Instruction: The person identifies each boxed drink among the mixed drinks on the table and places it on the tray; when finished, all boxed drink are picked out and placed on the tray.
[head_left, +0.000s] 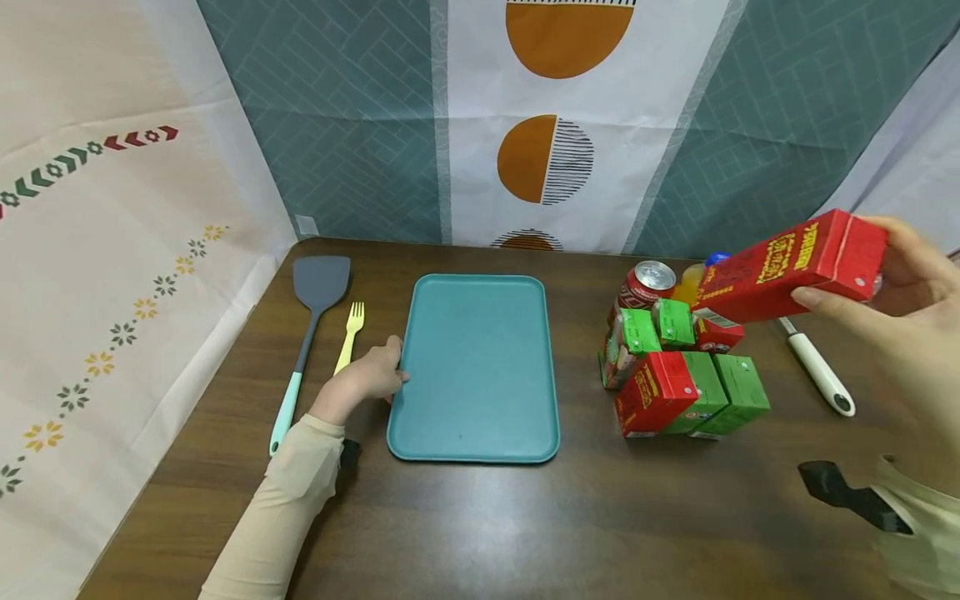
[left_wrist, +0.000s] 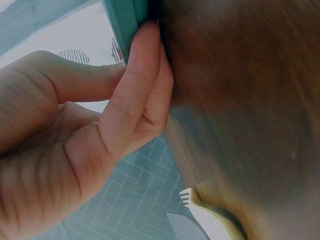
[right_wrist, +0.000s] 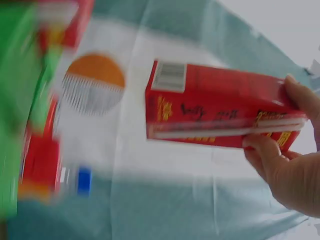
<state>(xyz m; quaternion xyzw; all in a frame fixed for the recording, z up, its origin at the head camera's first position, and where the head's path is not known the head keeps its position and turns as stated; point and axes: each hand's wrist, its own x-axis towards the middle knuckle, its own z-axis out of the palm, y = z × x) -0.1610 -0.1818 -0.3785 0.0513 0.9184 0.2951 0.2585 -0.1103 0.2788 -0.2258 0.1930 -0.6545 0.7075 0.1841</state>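
Note:
My right hand (head_left: 918,287) grips one end of a red drink carton (head_left: 795,262), held tilted in the air above the other cartons. A white straw (right_wrist: 225,129) runs along the side of this carton in the right wrist view. My left hand (head_left: 367,372) is at the left edge of a teal tray (head_left: 472,367). In the left wrist view, its thumb and fingers (left_wrist: 142,65) pinch the tray's rim (left_wrist: 120,25). Below the raised carton stand a red carton (head_left: 656,392) and several green cartons (head_left: 738,392), grouped on the table.
Behind the cartons are a red can (head_left: 645,283) and a bottle with a blue cap (head_left: 717,258). A white-handled utensil (head_left: 821,375) lies to their right. Left of the tray lie a yellow fork (head_left: 351,329) and a grey spatula (head_left: 321,283). Patterned cloths (head_left: 352,125) hang around the wooden table (head_left: 480,533).

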